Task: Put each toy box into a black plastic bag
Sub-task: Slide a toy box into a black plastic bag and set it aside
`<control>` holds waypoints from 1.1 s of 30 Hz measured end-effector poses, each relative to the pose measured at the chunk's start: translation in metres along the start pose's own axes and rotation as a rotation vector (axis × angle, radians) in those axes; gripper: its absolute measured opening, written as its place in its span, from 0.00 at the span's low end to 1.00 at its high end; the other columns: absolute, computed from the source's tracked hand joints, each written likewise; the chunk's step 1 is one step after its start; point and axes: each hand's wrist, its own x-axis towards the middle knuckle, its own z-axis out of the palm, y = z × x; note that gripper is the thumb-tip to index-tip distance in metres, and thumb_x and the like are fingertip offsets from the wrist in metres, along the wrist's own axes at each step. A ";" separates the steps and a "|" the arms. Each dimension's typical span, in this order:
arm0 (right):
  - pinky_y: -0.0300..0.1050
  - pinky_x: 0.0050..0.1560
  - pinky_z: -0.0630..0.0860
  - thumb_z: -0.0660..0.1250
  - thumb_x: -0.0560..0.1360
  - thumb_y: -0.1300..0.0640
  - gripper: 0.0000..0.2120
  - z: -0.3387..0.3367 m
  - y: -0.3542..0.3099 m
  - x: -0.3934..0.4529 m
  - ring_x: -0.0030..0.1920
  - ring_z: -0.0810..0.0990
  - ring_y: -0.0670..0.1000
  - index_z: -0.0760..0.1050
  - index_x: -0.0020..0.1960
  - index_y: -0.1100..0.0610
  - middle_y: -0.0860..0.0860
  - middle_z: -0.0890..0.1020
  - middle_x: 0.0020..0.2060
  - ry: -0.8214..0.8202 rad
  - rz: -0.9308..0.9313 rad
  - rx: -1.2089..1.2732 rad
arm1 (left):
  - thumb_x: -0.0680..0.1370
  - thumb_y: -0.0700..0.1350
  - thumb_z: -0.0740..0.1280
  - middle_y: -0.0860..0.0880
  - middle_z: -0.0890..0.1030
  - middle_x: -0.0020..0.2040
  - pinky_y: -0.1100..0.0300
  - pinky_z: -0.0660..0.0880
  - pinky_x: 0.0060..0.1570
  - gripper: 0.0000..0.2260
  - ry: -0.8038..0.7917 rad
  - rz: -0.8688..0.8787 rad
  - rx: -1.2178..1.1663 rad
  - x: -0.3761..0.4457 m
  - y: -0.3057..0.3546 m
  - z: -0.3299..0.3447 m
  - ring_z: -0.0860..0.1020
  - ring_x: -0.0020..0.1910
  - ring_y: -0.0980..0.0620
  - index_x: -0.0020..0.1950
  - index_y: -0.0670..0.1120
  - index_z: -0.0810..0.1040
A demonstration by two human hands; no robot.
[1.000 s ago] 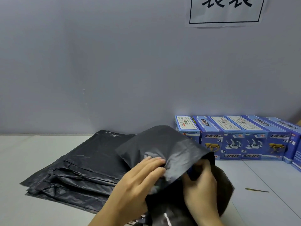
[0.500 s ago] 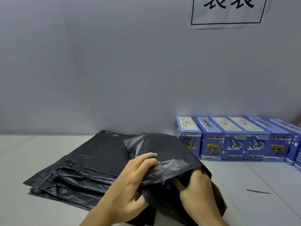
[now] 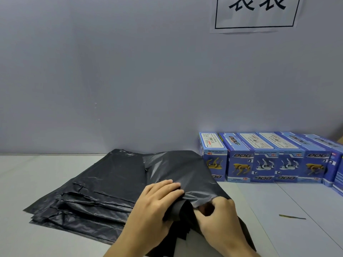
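A black plastic bag point(image 3: 185, 175) lies in front of me, its upper sheet spread over whatever is inside; I cannot see a box in it now. My left hand point(image 3: 157, 206) pinches the bag's edge near the mouth, fingers on top of the sheet. My right hand point(image 3: 220, 217) grips the same mouth edge from the right, fingers curled into the fold. A stack of flat black bags point(image 3: 92, 193) lies to the left, partly under the held bag. A row of blue toy boxes point(image 3: 265, 158) stands against the wall at the right.
The grey wall point(image 3: 130, 80) rises right behind the table and bears a paper sign point(image 3: 258, 12). A thin greenish strip point(image 3: 292, 217) lies on the white table point(image 3: 306, 201) to the right of my hands. More blue boxes run off the right edge.
The raised bag flap has come down flat over the contents. Both hands have moved lower and closer together at the bag's mouth; the blue seen inside earlier is now covered.
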 end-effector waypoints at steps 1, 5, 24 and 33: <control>0.33 0.27 0.62 0.70 0.66 0.42 0.20 -0.001 -0.001 0.000 0.27 0.71 0.47 0.68 0.24 0.52 0.48 0.72 0.22 -0.016 -0.057 0.046 | 0.58 0.33 0.79 0.51 0.82 0.62 0.58 0.69 0.62 0.30 0.011 0.010 0.009 0.000 -0.002 0.001 0.78 0.63 0.50 0.60 0.46 0.84; 0.29 0.28 0.56 0.63 0.75 0.45 0.23 -0.001 -0.010 -0.004 0.22 0.67 0.44 0.62 0.23 0.46 0.43 0.68 0.20 -0.018 -0.290 0.130 | 0.61 0.32 0.72 0.52 0.82 0.61 0.58 0.70 0.61 0.26 0.084 0.038 -0.014 0.001 -0.003 0.001 0.79 0.62 0.51 0.58 0.47 0.85; 0.32 0.47 0.68 0.58 0.82 0.50 0.16 0.005 -0.013 -0.012 0.43 0.71 0.40 0.62 0.36 0.46 0.47 0.70 0.36 -0.303 -0.130 -0.011 | 0.66 0.26 0.76 0.54 0.82 0.60 0.55 0.76 0.60 0.23 0.096 0.104 -0.172 -0.001 -0.012 -0.005 0.76 0.65 0.56 0.57 0.44 0.85; 0.39 0.52 0.69 0.54 0.82 0.44 0.12 0.010 -0.015 -0.008 0.50 0.73 0.44 0.64 0.42 0.47 0.46 0.72 0.44 -0.379 -0.067 -0.061 | 0.66 0.27 0.67 0.53 0.83 0.58 0.58 0.73 0.60 0.22 0.139 0.059 -0.160 0.000 -0.020 -0.005 0.74 0.64 0.57 0.55 0.43 0.86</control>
